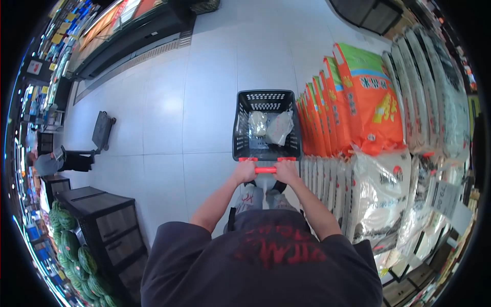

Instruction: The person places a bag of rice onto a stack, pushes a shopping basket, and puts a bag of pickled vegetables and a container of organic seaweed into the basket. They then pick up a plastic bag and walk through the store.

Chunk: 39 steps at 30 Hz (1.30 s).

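Observation:
Both my hands grip the red handle (265, 170) of a black shopping basket cart (267, 153). My left hand (245, 171) is wrapped round its left part, and my right hand (286, 172) round its right part. Inside the basket lie two pale, plastic-wrapped packages; one package (258, 123) is at the left, and a larger white bag (280, 128) leans at the right. What the packages contain I cannot make out. The basket's right side stands close to a row of orange rice bags (368, 102).
White rice sacks (381, 194) line the right side. At the left are a dark crate stand (107, 220), piled watermelons (76, 256), a dark wheeled case (104, 130) and a person (53, 162). A display case (133, 46) runs along the upper left. Pale tiled floor (169, 117) extends ahead.

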Tool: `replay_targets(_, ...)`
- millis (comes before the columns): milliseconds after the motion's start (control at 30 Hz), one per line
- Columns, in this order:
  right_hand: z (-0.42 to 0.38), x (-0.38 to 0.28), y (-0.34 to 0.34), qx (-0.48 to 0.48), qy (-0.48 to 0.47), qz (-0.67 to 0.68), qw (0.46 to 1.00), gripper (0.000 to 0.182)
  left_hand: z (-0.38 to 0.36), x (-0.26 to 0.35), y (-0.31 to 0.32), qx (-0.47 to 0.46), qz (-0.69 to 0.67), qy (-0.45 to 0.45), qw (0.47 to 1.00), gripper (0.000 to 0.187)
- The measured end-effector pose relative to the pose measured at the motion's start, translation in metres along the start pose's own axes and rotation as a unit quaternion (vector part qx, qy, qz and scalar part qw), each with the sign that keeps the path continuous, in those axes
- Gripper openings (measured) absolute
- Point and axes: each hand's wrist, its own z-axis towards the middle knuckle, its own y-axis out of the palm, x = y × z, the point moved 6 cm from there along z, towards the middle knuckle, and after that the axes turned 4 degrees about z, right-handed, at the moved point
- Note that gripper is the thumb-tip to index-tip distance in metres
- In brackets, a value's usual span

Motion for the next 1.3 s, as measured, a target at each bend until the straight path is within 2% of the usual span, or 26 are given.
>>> replay_targets(133,0.056,0.018,-0.039,0.005,-0.023,0.004,1.000,0.017,0.050,-0.006,-0.034,0.004,-0.002,0.007,1.000,0.019)
replay_targets(200,0.085,0.032,-0.049,-0.035,0.009,-0.032,0.999,0.016,0.078,-0.010,-0.045,0.014,-0.016,0.029,0.999,0.020)
replay_targets(333,0.148,0.050,-0.070,-0.008,0.060,-0.053,0.997,0.017,0.127,-0.023,-0.087,0.015,-0.039,0.055,0.998,0.022)
replay_targets(433,0.187,0.060,-0.085,-0.036,0.111,-0.059,0.991,0.020,0.154,-0.034,-0.121,-0.006,-0.063,0.042,0.997,0.026)
replay_targets(600,0.270,0.078,-0.107,-0.041,0.136,-0.116,0.983,0.027,0.221,-0.064,-0.172,0.000,-0.072,0.035,0.997,0.025)
replay_targets(767,0.354,0.081,-0.147,0.006,0.111,-0.079,0.991,0.020,0.285,-0.100,-0.235,0.041,-0.090,0.043,0.994,0.023)
replay_targets(833,0.388,0.090,-0.158,0.040,0.093,-0.060,0.993,0.018,0.313,-0.111,-0.257,0.016,-0.060,0.040,0.997,0.023)
replay_targets(967,0.460,0.109,-0.191,0.054,0.082,-0.017,0.995,0.017,0.381,-0.136,-0.302,0.028,-0.035,0.045,0.998,0.021)
replay_targets(1067,0.511,0.122,-0.204,0.033,0.056,-0.017,0.998,0.018,0.413,-0.150,-0.336,-0.020,-0.038,0.010,0.999,0.026)
replay_targets(1133,0.546,0.130,-0.217,-0.016,0.075,-0.030,0.997,0.020,0.446,-0.164,-0.361,-0.019,-0.014,-0.001,1.000,0.025)
replay_targets(1300,0.634,0.158,-0.251,-0.064,0.063,-0.008,0.996,0.023,0.522,-0.187,-0.410,-0.021,-0.016,-0.037,0.999,0.023)
